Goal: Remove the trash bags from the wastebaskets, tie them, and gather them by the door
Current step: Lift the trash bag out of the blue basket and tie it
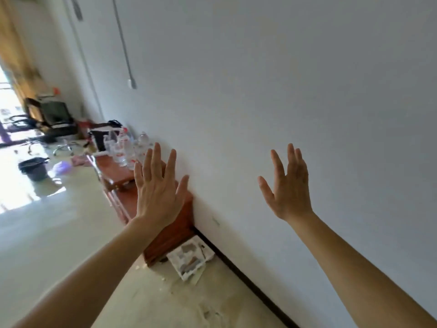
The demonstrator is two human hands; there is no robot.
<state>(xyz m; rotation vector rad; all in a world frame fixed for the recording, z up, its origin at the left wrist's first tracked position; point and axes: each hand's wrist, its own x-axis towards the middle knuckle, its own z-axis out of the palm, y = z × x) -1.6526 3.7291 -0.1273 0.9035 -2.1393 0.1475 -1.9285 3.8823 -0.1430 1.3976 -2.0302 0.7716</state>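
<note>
Both forearms fill the bottom of the shot, with the left hand (158,185) and right hand (289,188) held up in front of the white wall (307,91). Fingers are straight and spread wide, holding nothing. Whether they touch the wall is hard to call from this angle.

The only wastebasket (33,170) in sight is the dark one on the floor far off to the left, well apart from the person, and its black liner looks not pulled yet. So the job seems to be at square one: the person would need to turn left, walk over and lift the liner by its rim.

Something pale purple (62,167) lies just beside it, maybe a bag, too blurry to say. A low wooden bench (170,233) carrying water bottles (123,150) runs along the wall, with a white foam tray (189,259) at its near end. No door is clearly visible, and sunlight blows out the far left.
</note>
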